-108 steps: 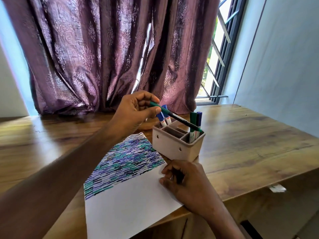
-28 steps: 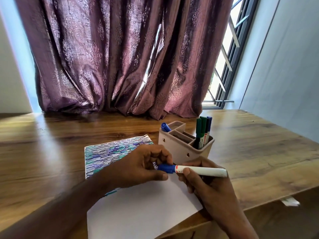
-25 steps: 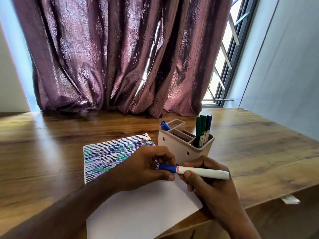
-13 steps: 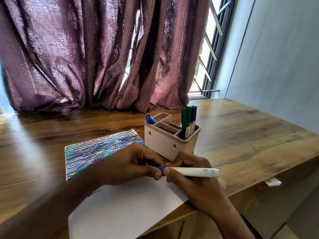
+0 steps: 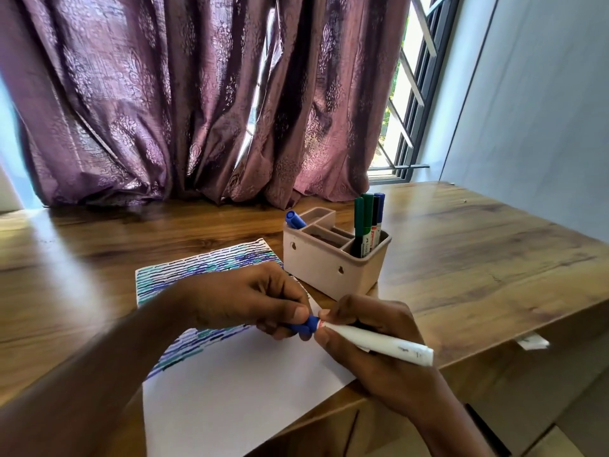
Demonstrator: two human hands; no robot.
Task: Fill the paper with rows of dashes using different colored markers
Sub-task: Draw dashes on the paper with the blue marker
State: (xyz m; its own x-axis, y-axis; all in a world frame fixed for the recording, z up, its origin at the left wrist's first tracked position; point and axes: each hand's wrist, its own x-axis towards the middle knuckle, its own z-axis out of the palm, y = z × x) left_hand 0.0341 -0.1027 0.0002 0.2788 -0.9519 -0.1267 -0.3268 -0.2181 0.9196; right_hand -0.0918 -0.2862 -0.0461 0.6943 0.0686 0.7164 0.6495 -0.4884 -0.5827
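A white sheet of paper (image 5: 237,387) lies on the wooden table, its far half covered with rows of blue, teal and black dashes. Above it my right hand (image 5: 372,351) grips the white barrel of a marker (image 5: 379,344). My left hand (image 5: 250,298) pinches the marker's blue cap (image 5: 301,326), which still sits at the barrel's end. A beige holder (image 5: 329,268) stands just beyond the hands, with green, black and blue markers (image 5: 365,222) upright in its right compartment and one blue marker (image 5: 295,220) leaning out at its left.
The wooden table (image 5: 478,258) ends close to me and at the right. A purple curtain (image 5: 184,100) hangs behind it, with a barred window (image 5: 408,94) and a grey wall at the right. A small white scrap (image 5: 532,343) shows below the table's right edge.
The green marker went into the holder and a blue-capped white marker came out. Both hands now hold it over the paper, the left fingers closing over the cap.
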